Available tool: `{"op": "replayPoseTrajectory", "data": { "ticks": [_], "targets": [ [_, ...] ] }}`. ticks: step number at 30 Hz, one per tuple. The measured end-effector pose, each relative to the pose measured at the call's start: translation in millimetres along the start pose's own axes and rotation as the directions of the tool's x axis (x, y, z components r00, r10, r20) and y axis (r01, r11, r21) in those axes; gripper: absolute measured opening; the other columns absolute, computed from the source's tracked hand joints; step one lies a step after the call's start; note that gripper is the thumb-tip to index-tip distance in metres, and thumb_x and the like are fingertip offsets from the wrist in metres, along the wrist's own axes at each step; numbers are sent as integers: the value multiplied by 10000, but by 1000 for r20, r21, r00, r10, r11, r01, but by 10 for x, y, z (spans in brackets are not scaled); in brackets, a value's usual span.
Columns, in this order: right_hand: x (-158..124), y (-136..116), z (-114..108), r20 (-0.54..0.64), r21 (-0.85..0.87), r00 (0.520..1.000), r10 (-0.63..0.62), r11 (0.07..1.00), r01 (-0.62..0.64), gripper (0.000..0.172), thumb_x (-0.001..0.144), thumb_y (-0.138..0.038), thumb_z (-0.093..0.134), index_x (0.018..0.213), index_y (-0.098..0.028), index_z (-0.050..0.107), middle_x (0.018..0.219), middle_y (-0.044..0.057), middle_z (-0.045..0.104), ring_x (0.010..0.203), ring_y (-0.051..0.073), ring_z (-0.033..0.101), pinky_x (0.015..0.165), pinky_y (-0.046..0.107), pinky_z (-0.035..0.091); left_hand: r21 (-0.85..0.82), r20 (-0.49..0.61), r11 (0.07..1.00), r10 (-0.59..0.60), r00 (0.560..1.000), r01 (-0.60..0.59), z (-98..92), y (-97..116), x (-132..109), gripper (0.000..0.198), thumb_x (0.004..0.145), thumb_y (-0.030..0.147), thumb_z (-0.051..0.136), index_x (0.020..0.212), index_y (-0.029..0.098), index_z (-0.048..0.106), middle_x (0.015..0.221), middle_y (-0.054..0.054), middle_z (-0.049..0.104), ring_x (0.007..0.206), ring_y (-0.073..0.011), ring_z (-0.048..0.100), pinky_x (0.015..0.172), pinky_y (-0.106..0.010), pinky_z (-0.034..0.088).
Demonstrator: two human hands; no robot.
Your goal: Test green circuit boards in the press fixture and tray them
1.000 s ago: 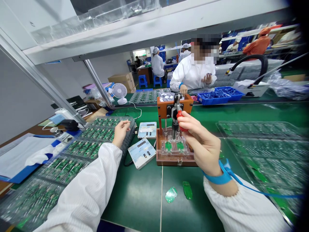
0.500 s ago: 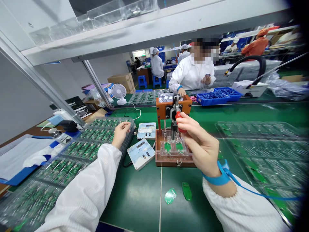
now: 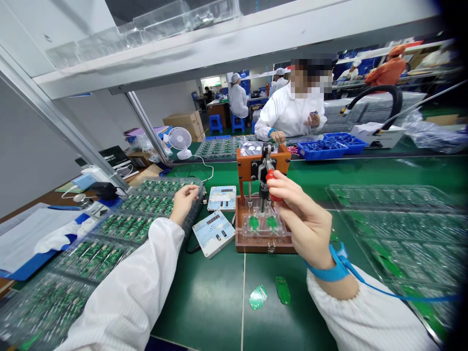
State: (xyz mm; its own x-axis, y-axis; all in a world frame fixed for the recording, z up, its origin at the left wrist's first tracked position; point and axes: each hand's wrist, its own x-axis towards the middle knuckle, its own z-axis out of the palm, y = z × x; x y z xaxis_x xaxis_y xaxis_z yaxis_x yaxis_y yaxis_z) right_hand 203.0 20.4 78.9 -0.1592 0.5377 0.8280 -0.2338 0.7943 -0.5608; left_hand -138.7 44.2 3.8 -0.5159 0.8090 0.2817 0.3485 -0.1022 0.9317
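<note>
My right hand (image 3: 305,214) is closed round the red handle (image 3: 271,181) of a toggle clamp on a test fixture (image 3: 266,246). The handle points down. Under the clear pressing plate (image 3: 262,222) of the fixture sit two green circuit boards (image 3: 253,223). My left hand (image 3: 185,202) rests at the right edge of a clear tray (image 3: 199,207) filled with circuit boards. Its thumb and fingertips are pinched together, and whatever they may hold is hidden. Two loose green boards, one shiny (image 3: 258,297) and one darker (image 3: 282,290), lie on the green mat in front of the fixture.
Left of the fixture are two white counter boxes with displays (image 3: 214,233). Clear trays (image 3: 395,234) with green boards stand at the right. Behind lie blue bins (image 3: 331,145), a small fan (image 3: 180,141) and a co-worker in white (image 3: 288,114). A shelf beam (image 3: 219,48) crosses overhead.
Both my hands and the clamp look the same as before. Across the bench, the co-worker's lower hand has lifted and shifted slightly to the right behind the fixture.
</note>
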Motion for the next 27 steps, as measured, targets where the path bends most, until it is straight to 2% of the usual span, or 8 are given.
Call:
{"op": "replayPoseTrajectory", "data": {
  "ticks": [5,10,12,19,27],
  "targets": [
    [-3,-4,1,-1,3,1000,-3,1000,3,488,958,-7,560,1254,-365,708,1317,-78,679,1387,215,530,1217,428,432,12,-12,1000,11,1000,-10,-7,-13,10,382,639,499,739,847,179,720,836,-79,708,706,-209,636,628,-312,486],
    [-8,3,-2,0,3,1000,-3,1000,3,489,957,-5,559,1254,-364,707,1318,-76,678,1388,216,529,1218,431,430,20,-2,1000,24,1000,-24,-4,-33,12,379,671,512,714,849,177,710,577,-3,574,569,-186,573,583,-307,461],
    [-9,4,-1,2,3,1000,-5,1000,5,488,956,-4,560,1253,-362,707,1316,-74,679,1387,217,529,1218,434,431,22,0,999,29,1000,-29,-1,-31,4,383,668,514,729,852,179,706,554,6,554,565,-187,570,581,-306,462],
    [-14,3,4,-6,-1,1000,0,1000,0,472,954,-21,566,1244,-363,710,1309,-59,685,1389,237,529,1214,485,435,19,-9,999,31,999,-31,11,-10,-7,424,648,550,763,853,184,704,787,-65,693,711,-218,642,646,-321,510],
    [-15,8,31,-24,-10,1000,-5,1000,5,424,962,-59,565,1235,-350,711,1305,-31,689,1390,261,529,1209,533,435,27,16,999,26,1000,-26,17,6,-17,409,643,530,769,841,177,713,815,-76,709,716,-216,637,687,-337,516]
  ]
}}
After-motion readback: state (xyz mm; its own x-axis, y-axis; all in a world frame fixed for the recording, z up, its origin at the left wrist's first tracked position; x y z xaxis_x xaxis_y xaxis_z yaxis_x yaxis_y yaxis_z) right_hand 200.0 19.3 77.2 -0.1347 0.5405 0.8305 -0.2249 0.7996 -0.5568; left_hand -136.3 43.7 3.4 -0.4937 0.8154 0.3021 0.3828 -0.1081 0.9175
